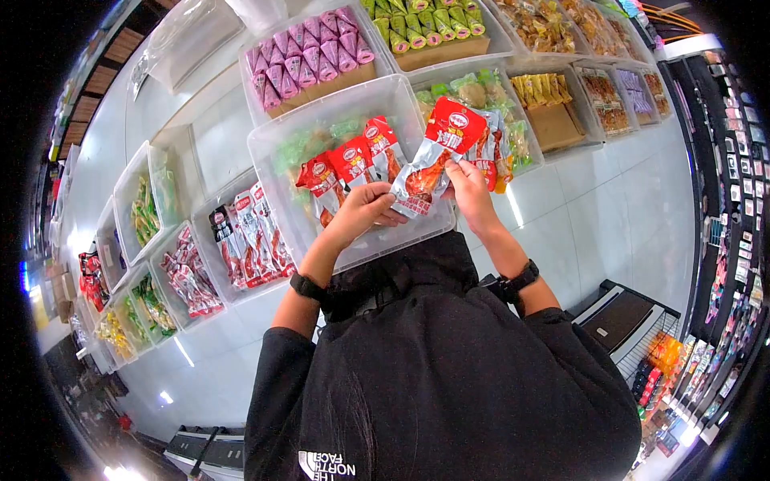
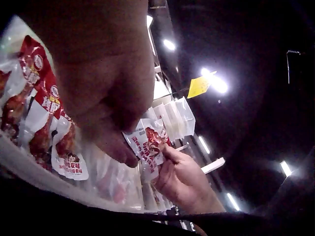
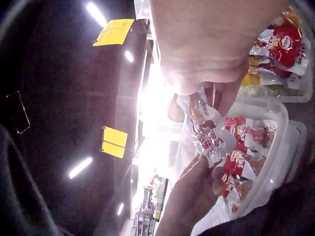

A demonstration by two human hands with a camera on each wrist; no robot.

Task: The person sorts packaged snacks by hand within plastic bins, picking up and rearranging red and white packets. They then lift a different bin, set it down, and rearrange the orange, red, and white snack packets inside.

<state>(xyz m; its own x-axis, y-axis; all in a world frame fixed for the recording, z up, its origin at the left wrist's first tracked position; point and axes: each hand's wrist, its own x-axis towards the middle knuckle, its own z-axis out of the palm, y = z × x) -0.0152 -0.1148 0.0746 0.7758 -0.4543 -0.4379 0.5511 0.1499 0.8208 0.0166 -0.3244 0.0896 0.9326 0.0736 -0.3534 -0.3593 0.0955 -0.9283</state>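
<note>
A red and silver packet [image 1: 427,172] is held over the right side of a clear plastic bin [image 1: 277,148]. The left hand [image 1: 365,210] pinches its lower left corner; the right hand [image 1: 472,192] grips its right edge between thumb and fingers. Three similar packets [image 1: 350,163] lie side by side in the bin, on green-wrapped packs. In the left wrist view the right hand [image 2: 184,182] pinches the packet [image 2: 150,140] beyond the left hand [image 2: 106,93]. The right wrist view shows the packet [image 3: 207,129] between the left hand [image 3: 189,196] and the right hand [image 3: 202,49].
Bins of purple cones [image 1: 309,60] and green cones [image 1: 425,24] stand behind. Another bin with green packs [image 1: 473,90] and red packets adjoins on the right. Bins of red and silver packets [image 1: 249,232] stand left. A black rack [image 1: 622,321] is at the lower right.
</note>
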